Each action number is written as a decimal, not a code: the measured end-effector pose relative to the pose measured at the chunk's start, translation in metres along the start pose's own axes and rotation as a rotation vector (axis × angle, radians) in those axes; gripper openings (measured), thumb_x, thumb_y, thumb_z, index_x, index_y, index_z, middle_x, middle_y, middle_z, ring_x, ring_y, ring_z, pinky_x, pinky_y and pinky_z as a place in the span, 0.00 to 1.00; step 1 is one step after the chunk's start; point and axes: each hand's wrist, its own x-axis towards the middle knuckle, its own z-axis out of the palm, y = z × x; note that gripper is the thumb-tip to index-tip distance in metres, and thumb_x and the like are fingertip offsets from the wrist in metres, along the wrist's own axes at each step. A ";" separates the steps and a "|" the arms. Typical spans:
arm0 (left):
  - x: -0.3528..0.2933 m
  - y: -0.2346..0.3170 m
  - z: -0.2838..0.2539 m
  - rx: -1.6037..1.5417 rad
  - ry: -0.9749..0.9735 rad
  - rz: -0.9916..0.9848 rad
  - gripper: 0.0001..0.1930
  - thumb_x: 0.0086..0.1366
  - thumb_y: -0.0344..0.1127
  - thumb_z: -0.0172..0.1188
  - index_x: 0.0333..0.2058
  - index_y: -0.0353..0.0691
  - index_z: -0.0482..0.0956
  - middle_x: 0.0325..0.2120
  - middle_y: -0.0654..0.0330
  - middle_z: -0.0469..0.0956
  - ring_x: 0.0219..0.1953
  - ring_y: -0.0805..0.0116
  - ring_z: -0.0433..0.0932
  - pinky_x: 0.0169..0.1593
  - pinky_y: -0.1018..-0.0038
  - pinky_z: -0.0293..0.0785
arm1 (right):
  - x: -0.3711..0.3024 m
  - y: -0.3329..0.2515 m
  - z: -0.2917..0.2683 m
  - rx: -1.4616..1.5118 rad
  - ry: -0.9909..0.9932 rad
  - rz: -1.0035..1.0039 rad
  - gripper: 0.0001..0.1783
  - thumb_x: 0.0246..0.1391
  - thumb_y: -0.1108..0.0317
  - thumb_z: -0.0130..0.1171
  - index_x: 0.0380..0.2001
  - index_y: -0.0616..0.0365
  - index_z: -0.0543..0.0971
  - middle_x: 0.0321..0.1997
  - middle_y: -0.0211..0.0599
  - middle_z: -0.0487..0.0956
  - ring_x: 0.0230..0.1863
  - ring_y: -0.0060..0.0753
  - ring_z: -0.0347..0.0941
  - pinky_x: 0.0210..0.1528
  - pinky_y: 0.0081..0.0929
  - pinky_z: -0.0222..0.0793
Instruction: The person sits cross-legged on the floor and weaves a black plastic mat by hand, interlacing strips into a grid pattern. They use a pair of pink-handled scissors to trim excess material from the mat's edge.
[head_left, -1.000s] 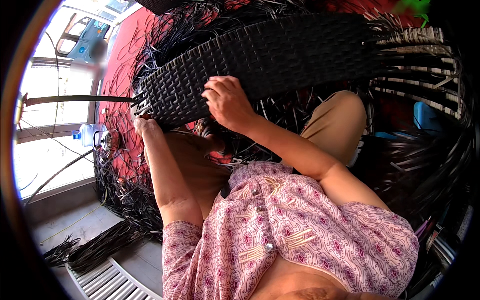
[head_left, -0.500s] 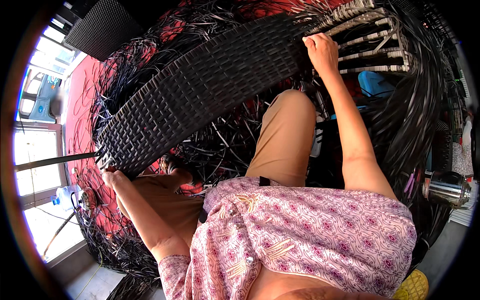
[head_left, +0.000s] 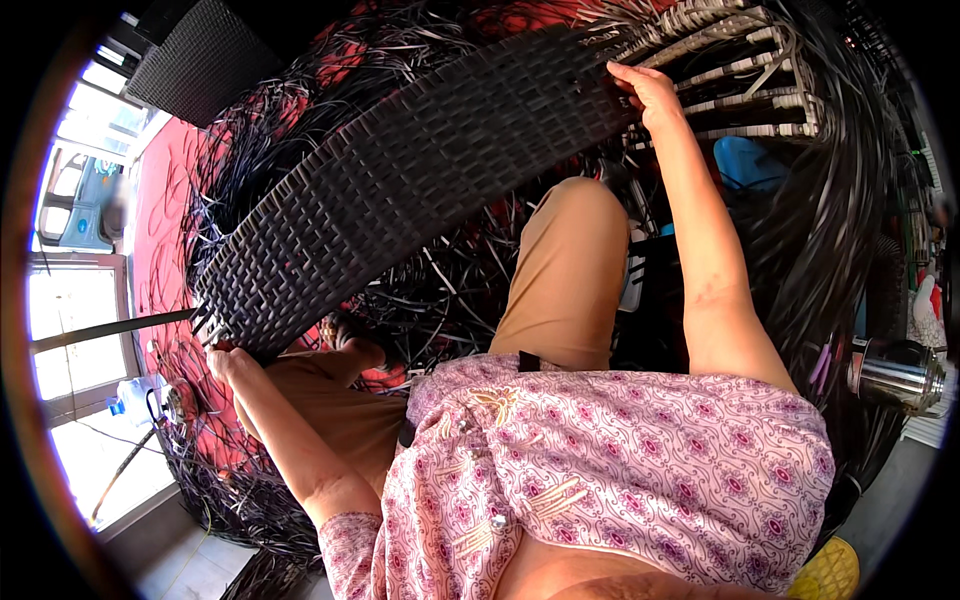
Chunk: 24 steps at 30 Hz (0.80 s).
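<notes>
A long black woven wicker panel (head_left: 400,165) slants across my lap, from low on the left to high on the right. My left hand (head_left: 232,364) is closed on its lower left corner, where short strip ends stick out. At the panel's far right end, my right hand (head_left: 652,92) grips the edge, fingers reaching over it and partly hidden. A dark flat strip (head_left: 115,328) runs from the left end toward the window. Past my right hand stands a frame wrapped in greyish strands (head_left: 750,100).
Loose black strips (head_left: 450,290) lie tangled over the red floor covering (head_left: 165,200). A thick bundle of strips (head_left: 820,250) hangs at the right, near a blue object (head_left: 750,165) and a shiny metal container (head_left: 895,378). Another dark woven piece (head_left: 205,60) stands upper left.
My right hand has turned, and its fingers, curled before, now reach out along the panel's end. My left hand has stayed at its corner, shifting only slightly.
</notes>
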 end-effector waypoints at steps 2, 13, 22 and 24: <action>-0.002 -0.002 -0.002 -0.002 -0.005 -0.004 0.15 0.65 0.34 0.66 0.42 0.34 0.70 0.39 0.50 0.64 0.38 0.54 0.70 0.42 0.63 0.70 | -0.006 0.000 0.000 0.023 0.023 -0.096 0.13 0.47 0.61 0.78 0.27 0.59 0.85 0.27 0.24 0.83 0.26 0.17 0.71 0.31 0.21 0.64; -0.005 0.002 -0.008 0.004 -0.007 -0.008 0.16 0.64 0.33 0.66 0.44 0.33 0.70 0.41 0.48 0.64 0.40 0.52 0.70 0.43 0.62 0.71 | -0.031 0.038 -0.023 0.043 0.061 -0.198 0.14 0.50 0.66 0.72 0.34 0.67 0.85 0.33 0.37 0.86 0.33 0.28 0.81 0.40 0.26 0.75; -0.007 0.001 -0.005 0.006 -0.006 -0.013 0.17 0.64 0.33 0.67 0.45 0.33 0.70 0.43 0.47 0.63 0.41 0.51 0.70 0.44 0.61 0.71 | 0.001 0.030 -0.018 0.149 0.047 0.100 0.12 0.43 0.67 0.74 0.23 0.57 0.79 0.24 0.25 0.76 0.23 0.25 0.73 0.29 0.25 0.73; -0.007 0.002 -0.006 0.007 -0.006 -0.012 0.17 0.64 0.32 0.67 0.45 0.32 0.70 0.43 0.47 0.63 0.41 0.50 0.71 0.44 0.60 0.71 | 0.002 0.029 -0.018 0.142 0.038 0.107 0.12 0.42 0.67 0.74 0.22 0.56 0.79 0.23 0.25 0.76 0.22 0.26 0.73 0.28 0.25 0.72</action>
